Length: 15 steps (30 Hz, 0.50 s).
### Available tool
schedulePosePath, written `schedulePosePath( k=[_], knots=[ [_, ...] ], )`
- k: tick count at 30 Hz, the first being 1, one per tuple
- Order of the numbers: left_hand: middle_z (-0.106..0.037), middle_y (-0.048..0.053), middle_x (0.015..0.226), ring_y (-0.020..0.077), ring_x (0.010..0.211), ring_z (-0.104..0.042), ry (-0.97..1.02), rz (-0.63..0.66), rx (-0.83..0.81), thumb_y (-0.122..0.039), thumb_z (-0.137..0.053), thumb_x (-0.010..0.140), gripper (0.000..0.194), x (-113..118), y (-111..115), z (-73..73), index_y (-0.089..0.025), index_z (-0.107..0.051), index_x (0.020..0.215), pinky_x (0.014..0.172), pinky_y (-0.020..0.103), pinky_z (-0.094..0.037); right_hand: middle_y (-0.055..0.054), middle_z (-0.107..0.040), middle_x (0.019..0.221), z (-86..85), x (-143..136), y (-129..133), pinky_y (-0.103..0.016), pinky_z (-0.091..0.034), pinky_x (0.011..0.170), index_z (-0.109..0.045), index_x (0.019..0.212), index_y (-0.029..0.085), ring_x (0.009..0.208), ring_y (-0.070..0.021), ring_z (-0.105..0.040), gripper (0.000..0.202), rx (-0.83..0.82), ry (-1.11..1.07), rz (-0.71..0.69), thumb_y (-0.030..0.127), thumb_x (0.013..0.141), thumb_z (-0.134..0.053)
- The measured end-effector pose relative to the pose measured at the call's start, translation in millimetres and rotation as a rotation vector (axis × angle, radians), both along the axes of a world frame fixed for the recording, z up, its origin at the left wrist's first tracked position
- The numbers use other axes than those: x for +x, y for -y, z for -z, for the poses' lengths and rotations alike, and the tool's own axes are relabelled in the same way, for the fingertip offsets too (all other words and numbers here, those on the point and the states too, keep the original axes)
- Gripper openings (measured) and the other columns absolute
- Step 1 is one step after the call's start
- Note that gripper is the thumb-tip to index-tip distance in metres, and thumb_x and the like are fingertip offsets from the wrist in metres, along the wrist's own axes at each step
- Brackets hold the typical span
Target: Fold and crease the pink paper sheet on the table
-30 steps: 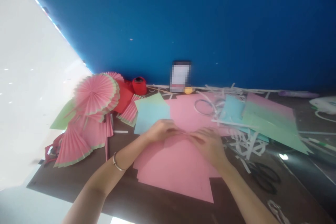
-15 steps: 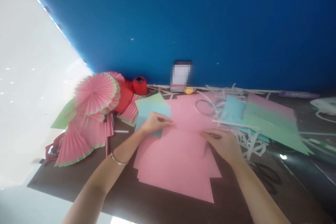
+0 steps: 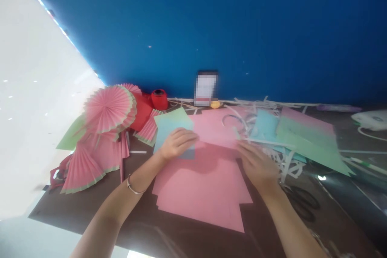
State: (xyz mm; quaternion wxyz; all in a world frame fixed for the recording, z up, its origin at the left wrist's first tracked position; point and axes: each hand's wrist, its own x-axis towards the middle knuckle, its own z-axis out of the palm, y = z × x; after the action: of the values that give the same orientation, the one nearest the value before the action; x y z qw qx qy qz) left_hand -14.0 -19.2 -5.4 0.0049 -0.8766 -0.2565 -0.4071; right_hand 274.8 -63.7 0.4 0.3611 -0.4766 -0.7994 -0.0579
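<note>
While the left hand pinches the pink sheet above the stack, the right hand is at its opposite edge, grip too blurred to tell.

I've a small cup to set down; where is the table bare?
Two patches of brown table show: the near strip, between the pink sheets and the near edge, and the left patch, between the pleated fans and left forearm. It is crowded back right, with white strips and green paper.
</note>
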Motion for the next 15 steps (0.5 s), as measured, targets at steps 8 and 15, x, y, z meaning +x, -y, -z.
schedulePosePath(
  k=[8,15],
  knots=[
    [-0.062,0.006,0.076,0.0149,0.072,-0.059,-0.507,-0.012,-0.052,-0.009,-0.041,0.09,0.021,5,-2,-2.6,-0.014,-0.06,0.082,0.067,0.029,-0.046,-0.008,-0.069,0.097,15.8,-9,-12,-0.044,-0.047,0.085,-0.068,0.088,0.02,0.097,-0.0252,-0.061,0.025,-0.034,0.249,-0.057,0.022,0.088,-0.043],
    [-0.061,0.006,0.079,0.0149,0.071,-0.057,-0.55,-0.041,-0.08,-0.01,-0.042,0.09,0.019,6,0,-0.6,-0.014,-0.059,0.085,0.067,0.028,-0.044,-0.008,-0.066,0.087,8.5,-31,-6,-0.035,-0.042,0.077,-0.064,0.094,0.016,0.084,-0.0207,-0.058,0.026,-0.121,0.316,-0.177,0.01,0.089,-0.039]
  ],
)
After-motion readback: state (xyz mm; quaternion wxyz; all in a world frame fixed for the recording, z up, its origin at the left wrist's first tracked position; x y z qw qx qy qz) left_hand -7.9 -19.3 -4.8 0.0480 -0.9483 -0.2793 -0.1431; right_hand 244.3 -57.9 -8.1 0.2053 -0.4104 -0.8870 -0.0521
